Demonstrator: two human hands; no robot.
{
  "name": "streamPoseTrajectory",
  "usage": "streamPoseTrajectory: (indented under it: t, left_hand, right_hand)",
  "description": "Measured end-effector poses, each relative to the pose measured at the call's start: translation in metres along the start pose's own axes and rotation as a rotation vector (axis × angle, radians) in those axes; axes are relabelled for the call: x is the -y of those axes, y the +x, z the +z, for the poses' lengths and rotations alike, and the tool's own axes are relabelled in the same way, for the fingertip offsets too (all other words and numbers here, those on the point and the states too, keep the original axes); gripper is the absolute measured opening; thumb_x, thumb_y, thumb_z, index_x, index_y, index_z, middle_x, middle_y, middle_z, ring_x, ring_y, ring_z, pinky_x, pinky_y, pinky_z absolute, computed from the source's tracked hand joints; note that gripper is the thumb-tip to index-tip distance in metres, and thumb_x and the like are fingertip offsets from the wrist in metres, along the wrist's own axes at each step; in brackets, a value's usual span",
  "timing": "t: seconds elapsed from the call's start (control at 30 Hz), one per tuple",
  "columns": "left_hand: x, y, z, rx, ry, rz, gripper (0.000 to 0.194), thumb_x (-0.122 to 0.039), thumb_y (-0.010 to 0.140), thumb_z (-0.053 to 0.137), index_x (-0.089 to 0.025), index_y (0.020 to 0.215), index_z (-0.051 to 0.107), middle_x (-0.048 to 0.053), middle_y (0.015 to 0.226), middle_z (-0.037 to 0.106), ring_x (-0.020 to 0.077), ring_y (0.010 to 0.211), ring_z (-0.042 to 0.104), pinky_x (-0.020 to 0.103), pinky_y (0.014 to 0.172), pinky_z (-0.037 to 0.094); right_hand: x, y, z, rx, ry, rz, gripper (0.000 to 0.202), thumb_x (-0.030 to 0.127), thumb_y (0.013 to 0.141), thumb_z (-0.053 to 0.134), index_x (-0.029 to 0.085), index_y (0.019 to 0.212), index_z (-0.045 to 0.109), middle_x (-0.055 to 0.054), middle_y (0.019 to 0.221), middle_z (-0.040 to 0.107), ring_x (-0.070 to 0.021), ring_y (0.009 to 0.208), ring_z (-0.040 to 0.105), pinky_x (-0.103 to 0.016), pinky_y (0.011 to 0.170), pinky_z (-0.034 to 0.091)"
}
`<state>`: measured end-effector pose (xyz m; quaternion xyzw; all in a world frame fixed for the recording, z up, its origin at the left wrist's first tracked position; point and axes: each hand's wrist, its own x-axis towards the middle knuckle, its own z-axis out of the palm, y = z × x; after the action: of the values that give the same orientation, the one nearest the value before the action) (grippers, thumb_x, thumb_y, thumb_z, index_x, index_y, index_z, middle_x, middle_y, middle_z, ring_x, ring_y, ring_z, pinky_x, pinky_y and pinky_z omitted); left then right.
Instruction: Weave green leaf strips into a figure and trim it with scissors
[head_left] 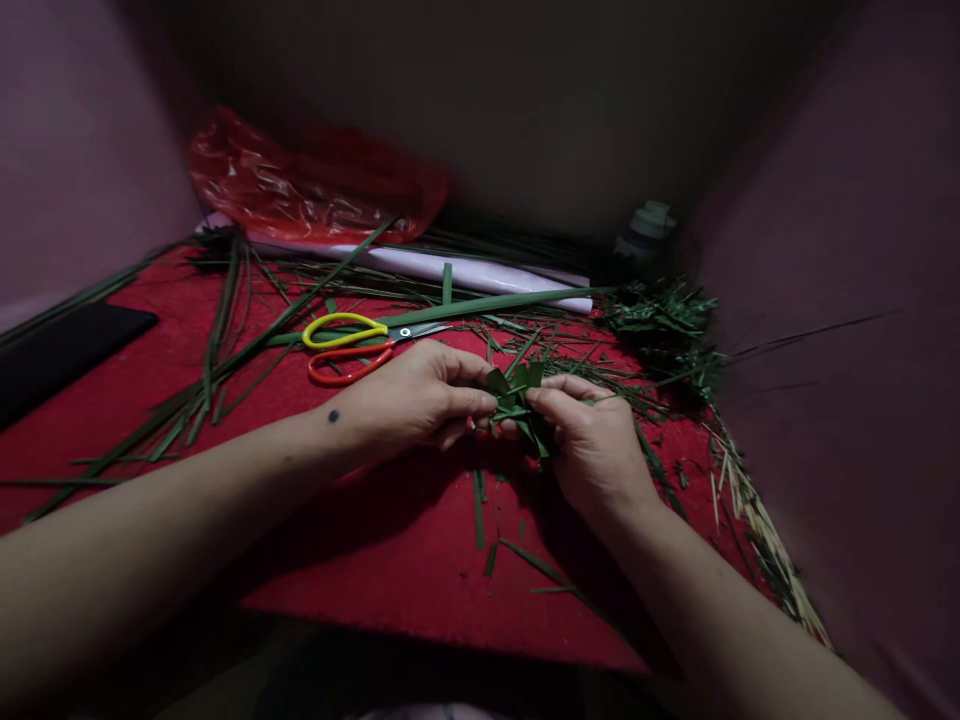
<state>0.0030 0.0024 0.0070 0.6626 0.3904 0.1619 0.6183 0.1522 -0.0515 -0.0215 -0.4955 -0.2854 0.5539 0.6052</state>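
Observation:
Between my two hands, a little above the red tabletop (337, 560), is a small piece of folded green leaf strips (517, 395) with several pointed ends. My left hand (427, 395) pinches its left side between thumb and fingers. On the other side, my right hand (596, 435) grips it with thumb and forefinger, the remaining fingers curled and partly hidden. Just beyond my left hand lie scissors (390, 343) with one yellow and one red handle, their blades pointing right. Short leaf offcuts (478, 510) are scattered below my hands.
Long green leaf strips (262, 340) lie across the left and back. A red plastic bag (315, 190) rests behind a white roll (420, 262). A bottle (646, 230), dark leaf bundles (664, 325) and pale stalks (772, 550) line the right. A black flat object (75, 350) lies left.

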Motion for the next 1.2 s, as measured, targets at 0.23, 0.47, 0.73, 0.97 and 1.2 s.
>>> streamPoseTrajectory:
  t: [0.23,0.47,0.73,0.97,1.2]
  left_hand:
    - [0.0020,0.0000,-0.0010,0.015,-0.006,0.005,0.010,-0.017,0.074,0.053,-0.014,0.077,0.062,-0.003,0.057,0.055,0.0023,0.036,0.038,0.015,0.035,0.028]
    - [0.0010,-0.0012,0.0001,0.008,0.035,0.003,0.012,-0.020,0.074,0.053,-0.013,0.078,0.063,-0.002,0.055,0.055,0.0034,0.035,0.038,0.017,0.034,0.027]
    - [-0.0017,-0.0011,0.0010,0.021,0.042,-0.006,0.009,-0.016,0.074,0.051,-0.013,0.072,0.060,-0.003,0.054,0.053,0.0031,0.034,0.039,0.016,0.034,0.027]
    - [-0.0031,-0.0023,0.0012,0.006,0.006,-0.006,0.008,-0.015,0.074,0.052,-0.015,0.070,0.059,-0.005,0.051,0.052,0.0029,0.034,0.039,0.015,0.032,0.026]
    - [-0.0029,-0.0014,0.0017,-0.001,-0.020,0.007,0.008,-0.015,0.075,0.052,-0.014,0.071,0.060,-0.004,0.053,0.054,0.0022,0.035,0.040,0.014,0.033,0.026]
  right_hand:
    - [-0.0035,-0.0009,-0.0025,-0.019,-0.031,-0.053,0.011,0.021,0.062,0.065,0.018,0.068,0.056,0.005,0.052,0.055,-0.0117,0.044,0.056,-0.022,0.043,0.045]
    - [0.0002,-0.0030,0.0001,-0.023,-0.074,-0.042,0.011,0.022,0.062,0.064,0.019,0.068,0.055,0.006,0.053,0.055,-0.0103,0.042,0.054,-0.020,0.039,0.042]
    - [-0.0011,-0.0031,-0.0035,-0.021,-0.224,-0.121,0.010,0.026,0.065,0.064,0.019,0.069,0.058,0.005,0.052,0.055,-0.0101,0.044,0.053,-0.020,0.043,0.043]
    - [0.0021,-0.0030,-0.0017,-0.023,-0.161,-0.068,0.010,0.024,0.063,0.065,0.018,0.066,0.058,0.005,0.050,0.056,-0.0103,0.042,0.054,-0.020,0.040,0.043]
    - [0.0003,0.0004,-0.0011,0.004,-0.010,-0.005,0.011,0.022,0.063,0.065,0.018,0.067,0.055,0.005,0.051,0.057,-0.0124,0.042,0.058,-0.021,0.040,0.046]
